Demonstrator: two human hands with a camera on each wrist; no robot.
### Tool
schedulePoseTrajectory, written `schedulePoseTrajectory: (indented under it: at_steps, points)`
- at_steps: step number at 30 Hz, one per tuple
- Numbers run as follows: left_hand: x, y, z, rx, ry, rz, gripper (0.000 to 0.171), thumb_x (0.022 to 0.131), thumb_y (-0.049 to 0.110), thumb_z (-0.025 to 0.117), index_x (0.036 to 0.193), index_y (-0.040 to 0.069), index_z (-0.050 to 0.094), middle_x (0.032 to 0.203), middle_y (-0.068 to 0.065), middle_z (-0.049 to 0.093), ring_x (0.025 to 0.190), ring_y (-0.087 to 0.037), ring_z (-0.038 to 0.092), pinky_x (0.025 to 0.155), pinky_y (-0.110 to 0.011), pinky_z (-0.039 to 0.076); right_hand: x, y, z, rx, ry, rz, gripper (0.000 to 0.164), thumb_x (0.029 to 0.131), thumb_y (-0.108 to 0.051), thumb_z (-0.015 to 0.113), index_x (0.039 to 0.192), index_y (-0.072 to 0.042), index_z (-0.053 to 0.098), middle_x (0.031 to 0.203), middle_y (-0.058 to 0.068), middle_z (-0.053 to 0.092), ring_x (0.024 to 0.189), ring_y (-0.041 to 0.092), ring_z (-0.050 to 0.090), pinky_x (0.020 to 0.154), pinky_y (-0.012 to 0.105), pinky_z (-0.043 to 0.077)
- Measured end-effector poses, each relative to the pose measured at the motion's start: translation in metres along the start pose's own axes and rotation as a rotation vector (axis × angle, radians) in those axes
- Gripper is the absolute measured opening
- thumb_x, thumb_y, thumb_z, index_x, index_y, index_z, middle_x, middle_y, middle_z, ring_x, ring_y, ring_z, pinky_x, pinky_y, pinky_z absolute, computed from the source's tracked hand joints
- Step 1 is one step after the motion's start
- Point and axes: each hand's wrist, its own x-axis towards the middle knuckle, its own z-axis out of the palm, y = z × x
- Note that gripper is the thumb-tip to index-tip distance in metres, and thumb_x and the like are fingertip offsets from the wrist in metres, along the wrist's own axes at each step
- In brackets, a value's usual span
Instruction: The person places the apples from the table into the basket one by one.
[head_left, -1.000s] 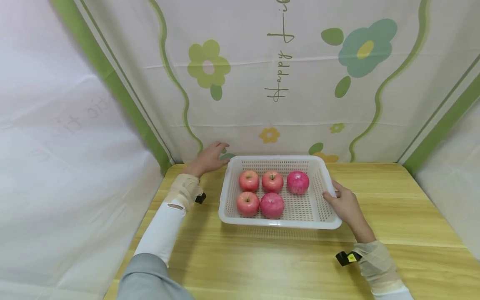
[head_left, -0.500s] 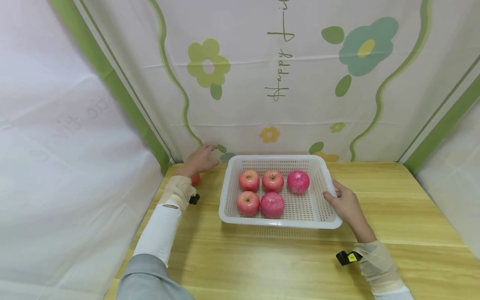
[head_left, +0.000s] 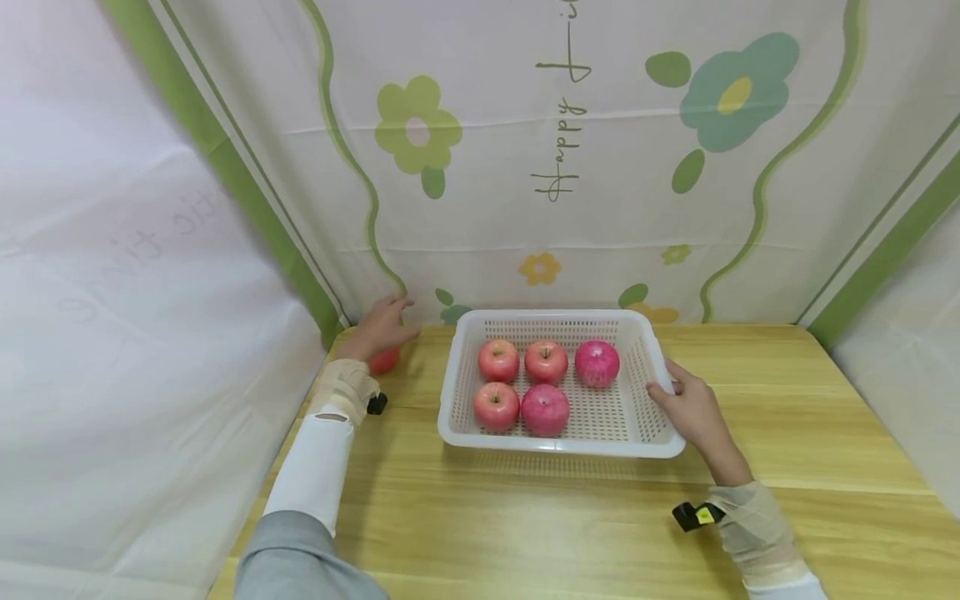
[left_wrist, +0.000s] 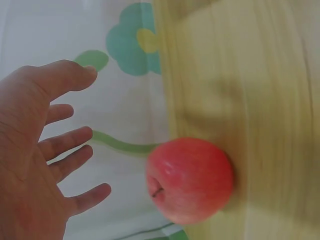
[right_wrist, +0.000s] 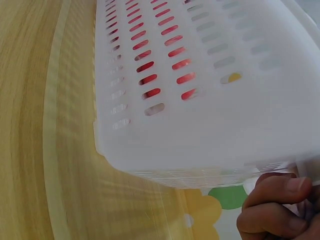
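Observation:
A red apple [head_left: 385, 361] lies on the table at the far left, partly hidden by my left hand [head_left: 381, 329] in the head view. The left wrist view has the whole apple [left_wrist: 192, 180], with that hand [left_wrist: 30, 145] apart from it, fingers spread and nothing in them. At the right end of a white plastic basket [head_left: 555, 446], my right hand [head_left: 693, 412] grips the rim, thumb on top. Inside are three red apples [head_left: 498, 361] and two deeper pink round fruits [head_left: 597, 364]. In the right wrist view, curled fingers [right_wrist: 275, 207] show below the basket wall [right_wrist: 225, 125].
The wooden table [head_left: 555, 533] runs back to a white curtain [head_left: 480, 192] printed with flowers. More curtain [head_left: 112, 375] closes off the left side. Black wrist cameras [head_left: 696, 517] are strapped on both wrists.
My left hand has moved left, away from the basket, and the apple on the table has come into view beneath it. My right hand and the basket have stayed in place.

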Motion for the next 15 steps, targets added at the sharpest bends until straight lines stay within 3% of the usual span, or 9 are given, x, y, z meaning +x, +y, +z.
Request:
schedulePoseTrajectory:
  at_steps: [15]
  points:
    - [-0.012,-0.03,0.015,0.002,-0.066,-0.084,0.072,0.101,0.034,0.067,0.16,0.004,0.04,0.165,-0.029,0.033,0.153,-0.048,0.031,0.123,-0.069,0.036,-0.001,0.0,0.002,0.005,0.003,0.006,0.071,0.108,-0.023,0.059,0.165,0.005,0.028,0.123,0.043,0.067,0.084,0.037,0.08,0.06,0.037,0.066]
